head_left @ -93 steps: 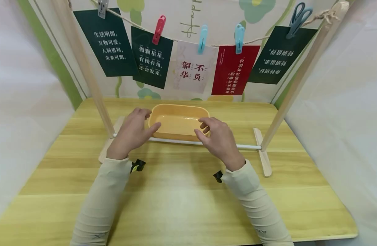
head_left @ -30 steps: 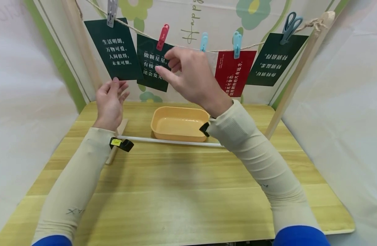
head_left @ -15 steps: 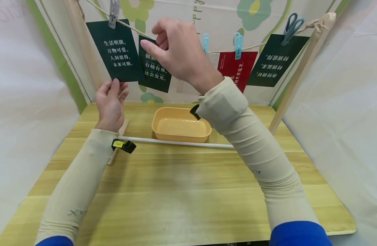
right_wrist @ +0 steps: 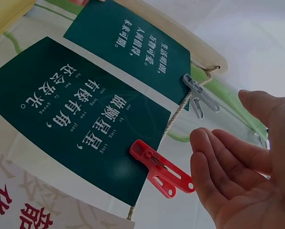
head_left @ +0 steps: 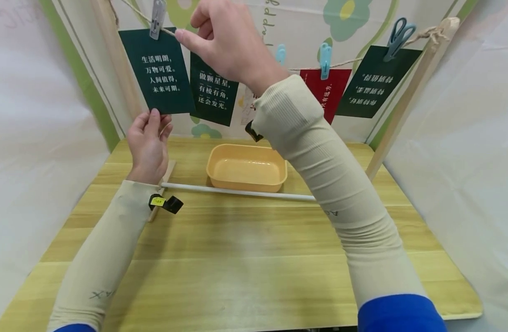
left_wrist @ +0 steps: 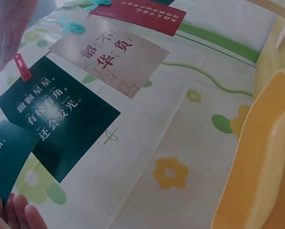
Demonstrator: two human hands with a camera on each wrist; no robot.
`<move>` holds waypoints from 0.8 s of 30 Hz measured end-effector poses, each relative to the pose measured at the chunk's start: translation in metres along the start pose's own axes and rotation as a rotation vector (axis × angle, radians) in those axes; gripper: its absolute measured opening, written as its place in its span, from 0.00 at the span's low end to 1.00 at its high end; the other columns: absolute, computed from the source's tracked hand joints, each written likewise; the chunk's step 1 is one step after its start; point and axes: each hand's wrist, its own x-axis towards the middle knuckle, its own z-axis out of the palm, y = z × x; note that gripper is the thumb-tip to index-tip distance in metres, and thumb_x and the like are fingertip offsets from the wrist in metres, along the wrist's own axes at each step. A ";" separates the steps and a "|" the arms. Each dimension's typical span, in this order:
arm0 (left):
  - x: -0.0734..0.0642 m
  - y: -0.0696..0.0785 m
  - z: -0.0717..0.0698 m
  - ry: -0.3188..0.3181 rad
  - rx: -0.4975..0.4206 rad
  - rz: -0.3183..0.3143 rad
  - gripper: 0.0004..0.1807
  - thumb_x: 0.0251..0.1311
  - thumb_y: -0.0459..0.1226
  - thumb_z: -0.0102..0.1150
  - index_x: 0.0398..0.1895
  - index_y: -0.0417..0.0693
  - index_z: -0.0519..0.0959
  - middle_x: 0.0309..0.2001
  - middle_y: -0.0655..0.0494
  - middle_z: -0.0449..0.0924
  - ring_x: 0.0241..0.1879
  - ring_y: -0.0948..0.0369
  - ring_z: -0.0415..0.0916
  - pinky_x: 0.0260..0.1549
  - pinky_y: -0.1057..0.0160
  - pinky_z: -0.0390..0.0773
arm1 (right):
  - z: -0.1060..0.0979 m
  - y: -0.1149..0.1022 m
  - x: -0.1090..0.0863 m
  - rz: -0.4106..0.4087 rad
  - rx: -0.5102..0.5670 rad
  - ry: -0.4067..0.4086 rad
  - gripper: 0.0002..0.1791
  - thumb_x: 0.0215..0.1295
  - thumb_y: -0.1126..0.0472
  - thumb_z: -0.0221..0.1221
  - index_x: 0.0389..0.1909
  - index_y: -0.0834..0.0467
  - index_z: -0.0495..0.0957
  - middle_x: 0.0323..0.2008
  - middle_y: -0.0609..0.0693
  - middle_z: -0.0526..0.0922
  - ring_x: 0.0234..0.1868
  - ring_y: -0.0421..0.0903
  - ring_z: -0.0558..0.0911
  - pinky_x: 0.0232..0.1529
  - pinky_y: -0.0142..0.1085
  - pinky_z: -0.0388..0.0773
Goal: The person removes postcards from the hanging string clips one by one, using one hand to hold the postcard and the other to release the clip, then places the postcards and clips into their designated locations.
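Observation:
My left hand (head_left: 148,143) pinches the lower edge of the leftmost dark green card (head_left: 160,71) between thumb and fingers. A grey clothespin (head_left: 157,20) clips that card's top to a twine line (right_wrist: 184,101). My right hand (head_left: 233,44) is raised near the line, its thumb and bent fingers apart with nothing between them. In the right wrist view its fingertips point toward the grey clothespin, and the red clothespin (right_wrist: 159,167) is close beside its fingers. That red clothespin holds a second green card (head_left: 212,97), whose top my right hand covers in the head view.
A white card (left_wrist: 109,55), a red card (head_left: 326,90) and another green card (head_left: 378,80) hang further right from blue clothespins. Wooden posts (head_left: 411,92) carry the line. On the table (head_left: 237,258) a yellow basin (head_left: 246,168) stands behind a white rod (head_left: 237,192).
Both hands have risen from around the basin. The left has taken hold of the leftmost card's lower edge; the right has moved up and left past the red clothespin toward the grey one.

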 end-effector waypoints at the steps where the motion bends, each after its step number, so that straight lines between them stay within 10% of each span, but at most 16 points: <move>1: -0.001 0.000 0.000 0.001 0.000 0.001 0.10 0.75 0.38 0.59 0.51 0.42 0.80 0.50 0.50 0.77 0.51 0.58 0.78 0.52 0.70 0.83 | 0.000 0.000 0.002 0.006 -0.007 -0.005 0.24 0.80 0.42 0.54 0.64 0.52 0.80 0.59 0.46 0.84 0.54 0.35 0.78 0.61 0.17 0.73; 24: -0.017 0.001 0.006 -0.024 -0.007 0.019 0.11 0.74 0.37 0.60 0.53 0.42 0.80 0.51 0.50 0.77 0.52 0.57 0.77 0.55 0.69 0.83 | 0.003 -0.016 0.043 0.159 0.002 -0.105 0.25 0.80 0.37 0.50 0.69 0.41 0.76 0.52 0.37 0.75 0.54 0.32 0.72 0.65 0.18 0.68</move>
